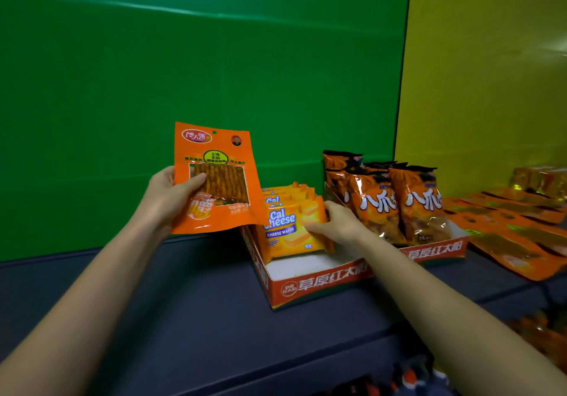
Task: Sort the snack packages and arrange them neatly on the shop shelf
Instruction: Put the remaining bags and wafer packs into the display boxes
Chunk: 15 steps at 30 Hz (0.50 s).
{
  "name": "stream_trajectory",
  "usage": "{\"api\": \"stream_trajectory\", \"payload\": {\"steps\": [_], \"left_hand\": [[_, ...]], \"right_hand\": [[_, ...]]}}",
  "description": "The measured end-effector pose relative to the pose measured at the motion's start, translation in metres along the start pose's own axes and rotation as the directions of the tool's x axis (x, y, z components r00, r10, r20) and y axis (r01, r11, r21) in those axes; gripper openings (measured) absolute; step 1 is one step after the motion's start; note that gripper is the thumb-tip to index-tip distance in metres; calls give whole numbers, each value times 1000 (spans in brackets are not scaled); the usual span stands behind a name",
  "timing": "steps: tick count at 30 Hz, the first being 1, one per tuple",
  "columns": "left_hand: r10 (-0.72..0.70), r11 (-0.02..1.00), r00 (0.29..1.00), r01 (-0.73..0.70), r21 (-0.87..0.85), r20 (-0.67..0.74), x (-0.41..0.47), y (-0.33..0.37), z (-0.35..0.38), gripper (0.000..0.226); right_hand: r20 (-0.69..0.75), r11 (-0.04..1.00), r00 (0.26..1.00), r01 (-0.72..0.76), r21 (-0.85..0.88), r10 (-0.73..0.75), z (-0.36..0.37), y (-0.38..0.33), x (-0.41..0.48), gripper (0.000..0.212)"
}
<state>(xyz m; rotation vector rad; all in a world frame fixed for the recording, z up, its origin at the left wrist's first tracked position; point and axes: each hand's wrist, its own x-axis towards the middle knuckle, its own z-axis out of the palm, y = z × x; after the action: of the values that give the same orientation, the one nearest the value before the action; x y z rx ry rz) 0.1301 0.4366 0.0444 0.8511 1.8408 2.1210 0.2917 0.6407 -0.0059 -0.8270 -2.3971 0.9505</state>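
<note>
Holding an orange packet point(214, 181) upright in the air, the left hand point(171, 194) gripped it by its left edge, with the thumb laid across the clear window on the front and the fingers hidden behind. The packet hung above the left rim of a cardboard tray point(322, 282), and its lower right corner overlapped the view of the row behind it.

In the left part of that tray stood a row of yellow wafer packs point(285, 227), one behind another and facing the near side. The right hand point(334, 224) gripped the wafer packs at the right edge of the front ones, with the fingers curled round that edge. Near bare white tray floor showed in front of the row.

To the right of the hand, in the far right part of the same tray, several chip bags point(399, 205) stood upright, close together, just beside the wafer packs.

The tray sat on a dark blue shelf point(184, 303). Farther right on the shelf, flat orange packets point(506, 242) lay overlapping in rows, apart from the tray. Behind them, at the far right, some gold packets point(540, 181) were blurred.

A green wall point(184, 58) stood behind the left and middle of the shelf, and a yellow wall point(491, 58) stood behind the right.
</note>
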Motion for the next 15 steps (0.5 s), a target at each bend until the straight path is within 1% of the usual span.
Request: {"api": "stream_trajectory", "payload": {"steps": [4,6,8,9,11,15], "left_hand": [[23,999,999,-22,35,-42,-19,0,25,6],[46,998,996,-42,50,-77,-29,2,38,5],[67,997,992,-61,56,-107,-39,3,51,6],[75,996,990,-69,58,-117,-46,5,58,6],[81,995,988,-73,61,-133,-55,7,71,14],[83,997,988,-83,4,-127,-74,11,118,4]], "right_hand": [[-75,974,995,40,-224,-59,6,9,15,77],[-110,964,989,66,-259,-98,9,12,18,78],[-95,949,983,125,-290,-159,3,13,16,65],[-64,940,980,164,-298,-191,-6,14,12,56],[23,922,966,252,-296,-257,-29,17,1,41],[130,895,927,374,-244,-352,-87,38,-29,32]]}}
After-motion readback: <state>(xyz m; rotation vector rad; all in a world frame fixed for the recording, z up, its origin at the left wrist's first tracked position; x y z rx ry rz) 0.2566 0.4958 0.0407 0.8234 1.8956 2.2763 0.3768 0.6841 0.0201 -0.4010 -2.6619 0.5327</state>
